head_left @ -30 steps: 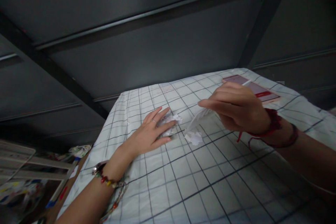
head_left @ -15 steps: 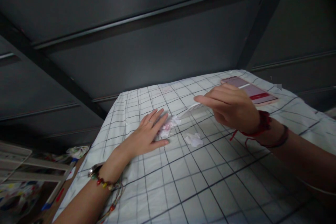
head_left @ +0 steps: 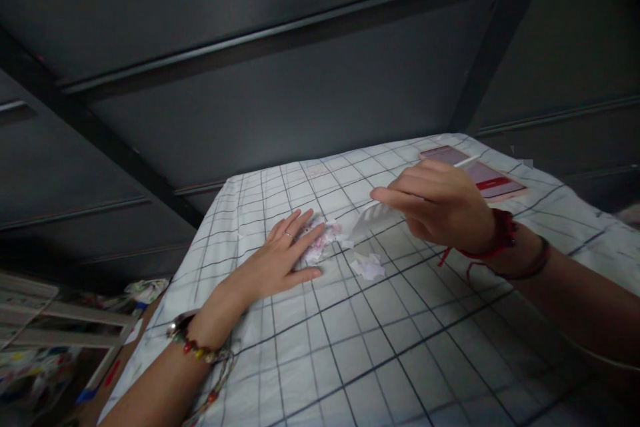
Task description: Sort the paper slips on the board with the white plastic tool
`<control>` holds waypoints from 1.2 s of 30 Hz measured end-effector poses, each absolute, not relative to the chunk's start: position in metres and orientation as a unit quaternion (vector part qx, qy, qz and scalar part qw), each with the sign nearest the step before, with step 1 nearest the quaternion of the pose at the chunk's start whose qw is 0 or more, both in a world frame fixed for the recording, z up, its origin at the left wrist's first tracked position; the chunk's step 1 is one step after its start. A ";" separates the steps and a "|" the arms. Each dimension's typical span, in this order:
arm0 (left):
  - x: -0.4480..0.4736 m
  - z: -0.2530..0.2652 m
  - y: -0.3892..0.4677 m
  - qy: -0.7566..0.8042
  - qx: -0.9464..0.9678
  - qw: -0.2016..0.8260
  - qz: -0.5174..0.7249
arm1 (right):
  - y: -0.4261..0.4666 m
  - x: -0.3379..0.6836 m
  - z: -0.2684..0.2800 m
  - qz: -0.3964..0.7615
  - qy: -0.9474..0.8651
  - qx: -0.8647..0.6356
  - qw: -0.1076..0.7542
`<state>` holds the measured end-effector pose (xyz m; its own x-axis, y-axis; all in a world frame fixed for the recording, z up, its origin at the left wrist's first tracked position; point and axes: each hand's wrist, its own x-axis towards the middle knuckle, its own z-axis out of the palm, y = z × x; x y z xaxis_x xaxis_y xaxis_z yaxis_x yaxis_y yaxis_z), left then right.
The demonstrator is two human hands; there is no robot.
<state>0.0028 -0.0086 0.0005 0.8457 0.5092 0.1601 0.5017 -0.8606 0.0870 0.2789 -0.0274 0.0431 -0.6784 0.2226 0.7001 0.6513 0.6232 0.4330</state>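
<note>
1. Head view: a dark panelled wall (head_left: 280, 93) fills everything behind my work.
2. Next comes the cloth-covered worktop (head_left: 310, 360), white with dark checks, carrying all that I am busy with; a pale frame (head_left: 75, 337) stands beyond its left edge.
3. My right hand (head_left: 435, 207) is raised over the cloth, fingers curled closed around a white tool (head_left: 373, 213). I have firm hold of it, I judge, with its stem showing past the back of my hand.
4. My left hand (head_left: 281, 250) lies low and palm down, fingers spread wide and gripping nothing that I can see. They reach over the edge of the scraps; whether they press on them I cannot tell.
5. A phone (head_left: 493, 180) with a lit screen lies behind my right hand, partly covered by it and not in use.
6. That tool is blurred; its slotted head looks like a fork's, and it points down and left towards the scraps. Contact is unclear.
7. Most of the white, pink-marked bits lie in one loose heap of scraps (head_left: 326, 239) beside my left fingers. That much is done: they are together, though ragged.
8. Nearer me, a small cluster (head_left: 369, 267) of white bits sits apart, not joined to the heap. With the pieces in two groups and the tool in my grip, I judge myself partway through.
</note>
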 end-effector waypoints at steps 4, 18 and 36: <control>0.002 0.001 -0.009 0.262 0.961 0.020 0.084 | -0.028 0.278 0.044 -0.352 -0.846 -0.254 0.310; 0.005 0.004 -0.011 0.251 0.964 0.029 0.084 | -0.031 0.280 0.044 -0.327 -0.863 -0.249 0.294; 0.002 0.003 -0.016 0.243 0.968 0.024 0.064 | -0.029 0.282 0.047 -0.344 -0.847 -0.282 0.291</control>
